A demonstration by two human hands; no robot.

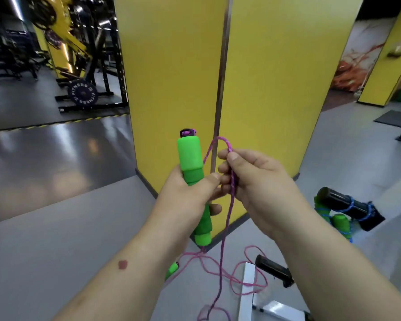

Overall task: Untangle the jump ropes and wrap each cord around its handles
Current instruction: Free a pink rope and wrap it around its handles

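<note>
left hand (190, 193) holds green handle (191, 158) (upright) | right hand (255, 181) pinches pink cord (232, 181)

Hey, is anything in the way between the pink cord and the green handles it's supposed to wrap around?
Nothing visible blocks it. The left hand grips the green handles upright, and the right hand pinches a loop of pink cord right beside them, with only open air between.

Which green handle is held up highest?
The green handle standing upright in the left hand, pink cord looping from its top. Another hangs below that hand, one lies on the floor, others sit at right.
</note>
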